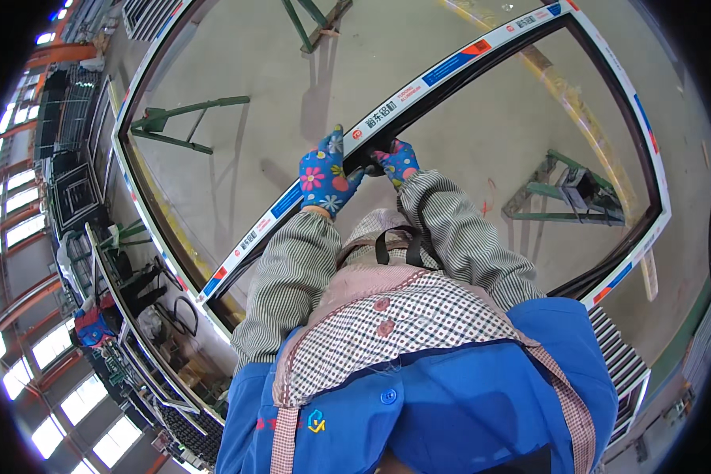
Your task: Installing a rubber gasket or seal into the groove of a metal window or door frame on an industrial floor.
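A long white-wrapped window frame bar (379,112) runs diagonally in front of me, with black sealing strip (450,93) along its near edge. My left hand (325,178), in a blue flowered glove, lies across the bar. Its index finger stretches up and the thumb spreads toward the strip. Just right of it, my right hand (399,162), in a matching glove with dark fingertips, is closed at the near edge of the bar. Black strip seems to be pinched in its fingers, though the fingertips partly hide the grip.
Green metal stands (189,124) are under and around the large frame, one (565,193) at the right. A yellowish wrapped length (581,114) lies at the right. Racks and stacked profiles (79,193) line the left. A striped stack (616,355) is by my right side.
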`<state>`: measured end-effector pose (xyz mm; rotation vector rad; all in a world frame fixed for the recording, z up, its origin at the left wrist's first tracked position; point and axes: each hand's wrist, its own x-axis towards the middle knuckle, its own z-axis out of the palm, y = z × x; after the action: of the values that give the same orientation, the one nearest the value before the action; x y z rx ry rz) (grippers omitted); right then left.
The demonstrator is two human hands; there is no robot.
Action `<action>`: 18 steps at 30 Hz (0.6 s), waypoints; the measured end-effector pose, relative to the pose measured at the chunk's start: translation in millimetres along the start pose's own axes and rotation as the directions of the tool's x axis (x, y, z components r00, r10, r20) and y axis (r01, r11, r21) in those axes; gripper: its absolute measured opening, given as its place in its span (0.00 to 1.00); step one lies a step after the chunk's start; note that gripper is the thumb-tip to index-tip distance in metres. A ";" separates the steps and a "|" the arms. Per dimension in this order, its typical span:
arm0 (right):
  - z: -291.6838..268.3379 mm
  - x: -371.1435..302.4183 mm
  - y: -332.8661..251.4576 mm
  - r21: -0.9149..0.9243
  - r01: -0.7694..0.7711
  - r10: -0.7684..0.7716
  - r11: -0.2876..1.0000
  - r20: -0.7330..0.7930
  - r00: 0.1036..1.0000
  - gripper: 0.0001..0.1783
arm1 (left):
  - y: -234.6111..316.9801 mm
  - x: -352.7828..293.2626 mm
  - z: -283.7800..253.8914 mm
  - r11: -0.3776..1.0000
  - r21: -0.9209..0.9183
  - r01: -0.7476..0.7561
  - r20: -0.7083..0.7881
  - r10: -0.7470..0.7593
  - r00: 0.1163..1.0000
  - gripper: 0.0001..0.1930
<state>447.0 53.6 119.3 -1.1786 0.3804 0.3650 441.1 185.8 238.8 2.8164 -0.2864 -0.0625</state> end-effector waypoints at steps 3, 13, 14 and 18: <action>3.2 -9.1 -19.6 -0.048 -0.131 0.134 0.990 0.064 0.989 0.09 | -0.6 4.0 9.0 0.982 0.187 0.008 0.030 -0.014 0.999 0.39; -30.6 -43.4 -92.1 -0.803 0.552 -0.583 -0.225 0.565 0.584 0.30 | 2.5 3.0 13.2 0.973 0.224 0.064 0.069 -0.082 0.994 0.37; -28.2 -37.8 -95.3 -0.804 0.547 -0.584 -0.232 0.565 0.583 0.30 | 4.1 3.4 15.2 0.974 0.219 0.060 0.064 -0.076 0.995 0.37; -11.1 18.5 -103.2 -0.561 0.657 -0.429 -0.504 0.823 0.373 0.23 | 13.7 16.7 17.3 0.981 0.195 0.009 -0.073 0.006 0.997 0.27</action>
<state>510.4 9.7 191.3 -2.5685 -1.1557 -0.5604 453.6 164.5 226.4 3.0048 -0.2879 0.0729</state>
